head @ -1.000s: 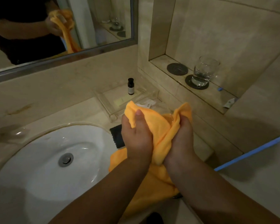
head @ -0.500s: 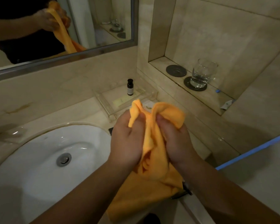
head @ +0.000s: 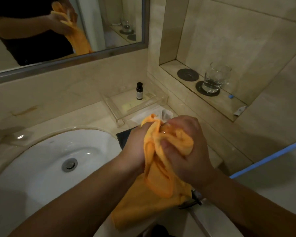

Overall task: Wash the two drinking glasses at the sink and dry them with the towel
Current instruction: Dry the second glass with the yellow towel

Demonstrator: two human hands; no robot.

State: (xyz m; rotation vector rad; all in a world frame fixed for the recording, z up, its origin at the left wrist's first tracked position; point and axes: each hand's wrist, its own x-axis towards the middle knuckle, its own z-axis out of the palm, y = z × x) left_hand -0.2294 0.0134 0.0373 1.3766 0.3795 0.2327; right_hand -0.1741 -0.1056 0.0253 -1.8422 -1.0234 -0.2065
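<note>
Both my hands are wrapped in an orange towel above the counter, right of the white sink. My left hand grips the towel's left fold. My right hand clutches the towel's bunched top, where a small glint of a drinking glass shows between the folds; most of that glass is hidden. The other drinking glass stands upright on a dark coaster in the wall niche at the right.
An empty dark coaster lies left of the niche glass. A small dark bottle stands in a clear tray on the counter. A mirror hangs above. A blue strip runs along the right.
My hands have turned on the towel. The right hand has come over the bunched top, and the towel's raised corners have dropped lower between my hands.
</note>
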